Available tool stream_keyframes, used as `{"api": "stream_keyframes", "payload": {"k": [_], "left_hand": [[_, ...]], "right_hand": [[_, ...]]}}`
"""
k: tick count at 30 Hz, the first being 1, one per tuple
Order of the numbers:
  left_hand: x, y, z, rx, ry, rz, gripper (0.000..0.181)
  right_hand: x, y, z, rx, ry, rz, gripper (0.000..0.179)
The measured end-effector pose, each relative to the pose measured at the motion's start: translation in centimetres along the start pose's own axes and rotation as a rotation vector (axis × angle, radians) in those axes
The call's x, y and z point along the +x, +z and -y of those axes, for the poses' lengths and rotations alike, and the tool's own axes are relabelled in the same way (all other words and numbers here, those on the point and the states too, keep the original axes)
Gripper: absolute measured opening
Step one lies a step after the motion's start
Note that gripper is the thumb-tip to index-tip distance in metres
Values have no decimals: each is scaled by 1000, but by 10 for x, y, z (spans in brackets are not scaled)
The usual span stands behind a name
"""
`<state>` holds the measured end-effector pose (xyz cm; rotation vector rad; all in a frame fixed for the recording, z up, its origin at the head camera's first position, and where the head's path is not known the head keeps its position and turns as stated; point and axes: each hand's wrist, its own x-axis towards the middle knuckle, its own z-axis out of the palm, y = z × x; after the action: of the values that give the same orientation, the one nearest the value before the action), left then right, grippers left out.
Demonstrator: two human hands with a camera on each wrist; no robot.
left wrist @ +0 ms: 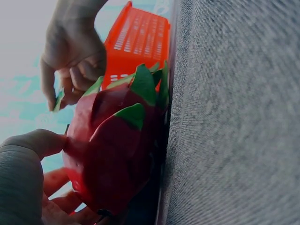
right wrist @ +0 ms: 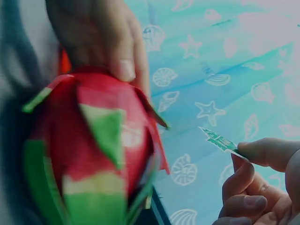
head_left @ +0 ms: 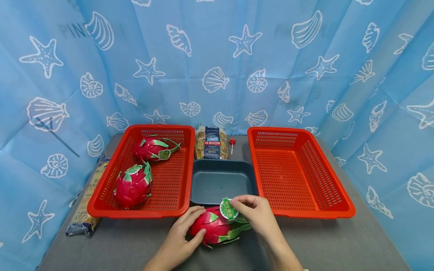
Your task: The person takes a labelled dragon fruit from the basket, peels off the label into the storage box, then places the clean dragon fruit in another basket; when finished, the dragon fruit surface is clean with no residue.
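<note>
My left hand [head_left: 184, 234] has the fruit [head_left: 213, 230] from its left side, thumb and fingers spread around it with a light clamp, and the fruit lies in front of me, leaves to the right; I cannot tell whether it bears on what is beneath it. My right hand [head_left: 256, 213] pinches the sticker [head_left: 227, 209] by one edge between thumb and fingertip, and the wrist views show it apart from the skin. To do this well, I'd say the left should steady without squeezing, with the thumb low so the upper side is free, while the right should hold only that edge, so the sticker neither folds nor catches a leaf tip. As for edges, the tray [head_left: 222, 163] sits just beyond the fruit, between the left basket [head_left: 139, 214] and the right basket [head_left: 313, 214], whose near rims flank my hands. Sideways and forward I have raised walls to mind; the easier room, I judge, is upward and back toward me over the grey cloth [head_left: 325, 248], where a wrist could turn without knocking a rim.
</note>
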<state>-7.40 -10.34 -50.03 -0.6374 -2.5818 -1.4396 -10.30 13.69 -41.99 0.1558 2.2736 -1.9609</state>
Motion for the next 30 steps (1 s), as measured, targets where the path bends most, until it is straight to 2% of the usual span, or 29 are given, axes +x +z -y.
{"api": "stream_keyframes", "payload": {"k": [4, 9, 15, 22, 30], "left_hand": [[0, -1, 1, -24, -4, -1, 47], [0, -2, 1, -40, -36, 25, 48], [-1, -2, 2, -41, 20, 16, 50], [-1, -1, 2, -61, -5, 25, 51], [-1, -4, 5, -36, 45, 3, 52]], "right_hand": [[10, 0, 11, 18, -47, 17, 14], [27, 8, 18, -21, -98, 32, 15], [52, 21, 20, -65, -153, 59, 15], [82, 35, 16, -192, -118, 87, 13], [106, 44, 8, -338, -77, 187, 12]]}}
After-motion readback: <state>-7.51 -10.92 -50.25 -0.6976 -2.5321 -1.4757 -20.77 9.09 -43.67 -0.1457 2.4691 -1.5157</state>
